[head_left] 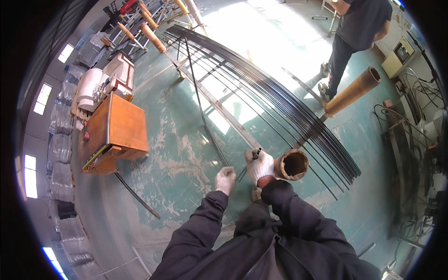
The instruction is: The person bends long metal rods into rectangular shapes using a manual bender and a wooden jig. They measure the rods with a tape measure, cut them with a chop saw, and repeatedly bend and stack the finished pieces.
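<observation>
My left hand (226,180), in a white knit glove, is closed with its fingers curled in. Whatever it may hold is hidden. Beside it ends a long thin black rod (205,121) that slants down from the rack; I cannot tell if the hand touches it. To the right, my right hand (260,165), also gloved, is wrapped round a dark stick-like piece (256,152) whose tip pokes out above the fingers. That hand is right next to a brown cardboard tube (294,164) with an open, ragged end. Many long black rods (280,109) lie side by side across the rack bars.
A metal rack bar (224,112) runs away from me. Another tube (352,92) stands at the right, near a person (359,28) in dark clothes. An orange-brown wooden cabinet (114,126) is at the left, with wrapped rolls (91,88) behind it. Cables (422,88) hang at the right wall.
</observation>
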Available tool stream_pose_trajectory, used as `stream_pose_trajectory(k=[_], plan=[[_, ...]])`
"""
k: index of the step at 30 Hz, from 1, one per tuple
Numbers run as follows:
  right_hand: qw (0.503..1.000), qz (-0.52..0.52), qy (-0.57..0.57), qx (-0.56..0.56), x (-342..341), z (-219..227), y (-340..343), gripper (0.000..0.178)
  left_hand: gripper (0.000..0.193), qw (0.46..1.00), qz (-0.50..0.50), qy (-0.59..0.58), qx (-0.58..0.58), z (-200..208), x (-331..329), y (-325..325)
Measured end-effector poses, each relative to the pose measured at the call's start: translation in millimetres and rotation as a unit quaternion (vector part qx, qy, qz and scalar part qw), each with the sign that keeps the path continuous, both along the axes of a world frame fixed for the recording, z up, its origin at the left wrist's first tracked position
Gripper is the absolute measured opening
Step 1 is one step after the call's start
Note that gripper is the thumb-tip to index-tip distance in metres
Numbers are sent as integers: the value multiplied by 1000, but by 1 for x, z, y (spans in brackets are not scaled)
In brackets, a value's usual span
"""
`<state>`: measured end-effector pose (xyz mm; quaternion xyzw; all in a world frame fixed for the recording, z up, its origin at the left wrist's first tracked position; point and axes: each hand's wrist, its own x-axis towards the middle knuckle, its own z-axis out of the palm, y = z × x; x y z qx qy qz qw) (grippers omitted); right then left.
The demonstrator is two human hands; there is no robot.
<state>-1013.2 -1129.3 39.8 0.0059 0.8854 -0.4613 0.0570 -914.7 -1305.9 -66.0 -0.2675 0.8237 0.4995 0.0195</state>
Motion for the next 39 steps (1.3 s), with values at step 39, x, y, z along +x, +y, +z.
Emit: stream_pose_trajectory(k=[39], plan=[[929,-339,-126,-84,374,55,772,50,29,910,-380,-148,72,-78,90,565]])
